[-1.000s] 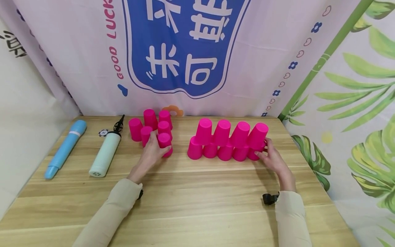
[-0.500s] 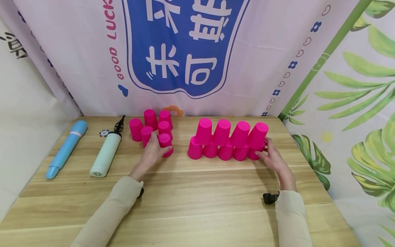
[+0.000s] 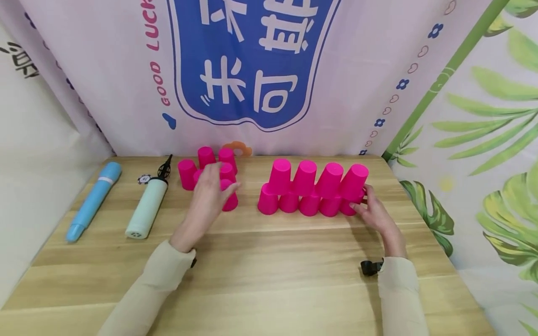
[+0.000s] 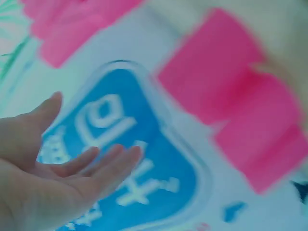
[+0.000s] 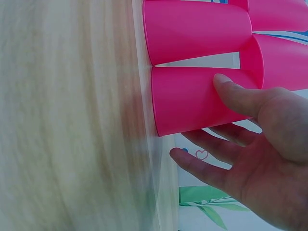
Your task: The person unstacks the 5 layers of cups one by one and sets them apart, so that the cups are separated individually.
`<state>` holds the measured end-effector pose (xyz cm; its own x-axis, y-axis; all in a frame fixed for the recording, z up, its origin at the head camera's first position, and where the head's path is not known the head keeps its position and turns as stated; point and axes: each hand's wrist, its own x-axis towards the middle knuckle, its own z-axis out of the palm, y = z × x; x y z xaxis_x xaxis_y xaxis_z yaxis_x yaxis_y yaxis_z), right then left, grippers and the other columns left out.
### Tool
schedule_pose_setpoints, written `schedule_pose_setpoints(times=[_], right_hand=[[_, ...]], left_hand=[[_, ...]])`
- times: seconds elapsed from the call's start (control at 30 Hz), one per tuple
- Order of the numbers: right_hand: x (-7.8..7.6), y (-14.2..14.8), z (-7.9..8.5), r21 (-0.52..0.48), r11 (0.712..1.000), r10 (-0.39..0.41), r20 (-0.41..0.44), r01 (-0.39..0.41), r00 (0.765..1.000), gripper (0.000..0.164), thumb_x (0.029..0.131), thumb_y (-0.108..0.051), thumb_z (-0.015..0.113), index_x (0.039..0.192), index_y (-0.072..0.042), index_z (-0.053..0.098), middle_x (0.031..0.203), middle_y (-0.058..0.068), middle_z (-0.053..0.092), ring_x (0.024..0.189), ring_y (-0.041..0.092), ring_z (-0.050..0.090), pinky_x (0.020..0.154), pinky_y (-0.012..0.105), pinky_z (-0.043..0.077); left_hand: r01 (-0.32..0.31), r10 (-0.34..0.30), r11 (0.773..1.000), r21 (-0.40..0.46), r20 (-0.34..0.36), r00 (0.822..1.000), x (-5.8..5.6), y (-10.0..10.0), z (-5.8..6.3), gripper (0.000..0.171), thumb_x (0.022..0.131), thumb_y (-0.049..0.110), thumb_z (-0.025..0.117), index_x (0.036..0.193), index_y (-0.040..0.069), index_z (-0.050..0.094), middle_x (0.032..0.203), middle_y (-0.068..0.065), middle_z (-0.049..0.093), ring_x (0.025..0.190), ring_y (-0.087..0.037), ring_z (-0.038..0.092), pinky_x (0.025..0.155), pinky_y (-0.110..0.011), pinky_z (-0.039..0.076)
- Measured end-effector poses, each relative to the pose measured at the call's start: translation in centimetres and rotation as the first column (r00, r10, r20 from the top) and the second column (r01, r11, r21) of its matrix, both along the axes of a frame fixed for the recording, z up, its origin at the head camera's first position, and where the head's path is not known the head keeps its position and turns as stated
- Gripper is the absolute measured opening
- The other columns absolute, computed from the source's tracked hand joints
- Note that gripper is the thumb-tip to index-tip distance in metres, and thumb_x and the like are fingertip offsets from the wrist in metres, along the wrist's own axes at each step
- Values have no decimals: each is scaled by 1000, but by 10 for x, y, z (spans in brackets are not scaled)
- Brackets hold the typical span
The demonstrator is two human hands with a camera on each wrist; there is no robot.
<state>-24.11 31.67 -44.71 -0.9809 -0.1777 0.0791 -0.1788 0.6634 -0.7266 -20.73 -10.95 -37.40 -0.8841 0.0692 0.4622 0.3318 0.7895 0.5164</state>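
Several upside-down pink cups [image 3: 187,176] stand loosely grouped at the left. My left hand [image 3: 205,198] hovers raised over their front, fingers extended and thumb spread, partly covering the front cup [image 3: 231,202]. The left wrist view shows that hand [image 4: 62,180] with nothing in it, apart from the blurred cups. On the right, a lower row of pink cups bears a shorter row of upper cups [image 3: 279,177] set over the gaps. My right hand [image 3: 376,215] holds the lower end cup [image 5: 192,101], thumb on its front and fingers round its far side.
A mint-green hand pump [image 3: 147,207] with a black nozzle and a blue tube-shaped pump [image 3: 93,201] lie at the left. A small round black-and-white disc [image 3: 144,179] is beside them. A printed curtain [image 3: 336,84] hangs behind the wooden table [image 3: 286,275].
My left hand has let go of the front cup in the left group and lifted, its fingers straightening. The right hand keeps its place at the end cup. The stacked cups stand as before.
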Motion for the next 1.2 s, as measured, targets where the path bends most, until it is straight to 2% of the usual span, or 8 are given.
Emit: schedule_pose_setpoints(times=[0.07,0.13,0.3,0.37,0.53,0.87,1.03,1.2], right_hand=[[0,0,1,4,1000,1,-3,-1,1000,67,96,-7,57,146,4,14,141,34,34,123,52,42,103,60,35],[0,-1,1,2,1000,2,-3,-2,1000,66,96,-6,57,146,4,14,140,34,34,123,52,41,104,60,35],[2,-1,-2,-1,1000,4,-4,-4,1000,67,96,-7,58,145,5,14,140,35,35,123,52,42,103,59,36],[2,-1,-4,-4,1000,4,-6,-4,1000,67,95,-7,58,145,5,15,139,35,35,122,52,43,103,59,36],[3,-1,-4,-11,1000,-2,-15,1,1000,65,95,-6,57,145,4,16,139,34,35,122,52,43,102,60,35],[2,-2,2,-3,1000,9,-31,-9,999,66,95,-6,58,145,6,15,139,35,35,122,53,42,103,60,35],[2,-2,0,-1,1000,3,-30,-3,1000,67,95,-5,58,145,6,15,138,34,35,122,53,43,103,60,35],[1,-2,0,-7,1000,-5,-23,5,1000,66,95,-3,57,145,6,15,137,34,36,121,52,44,102,60,36]], left_hand=[[86,-84,994,71,-33,996,-1,15,15,65,83,22,77,132,-4,44,124,-20,50,109,-32,51,91,-45,50],[171,-169,974,149,-27,985,-6,30,22,67,83,23,77,135,0,43,129,-17,49,113,-30,50,94,-44,49],[246,-280,913,325,60,958,-26,65,17,72,83,27,77,141,6,40,135,-12,47,122,-26,46,99,-44,45],[244,-291,908,341,93,952,-32,75,12,74,82,29,77,142,6,39,135,-12,46,124,-26,45,101,-45,44],[220,-272,923,316,130,953,-41,91,0,76,82,28,77,142,5,37,135,-15,46,120,-28,49,98,-43,47],[181,-238,923,339,134,962,-46,95,-14,66,83,13,76,138,1,40,126,-15,50,113,-28,54,93,-40,50],[169,-222,926,339,123,967,-47,92,-15,61,85,16,75,134,1,42,121,-15,53,108,-28,55,90,-39,51],[195,-231,913,359,60,971,-43,81,-9,62,85,14,74,134,-1,40,122,-17,51,109,-29,53,90,-38,52]])
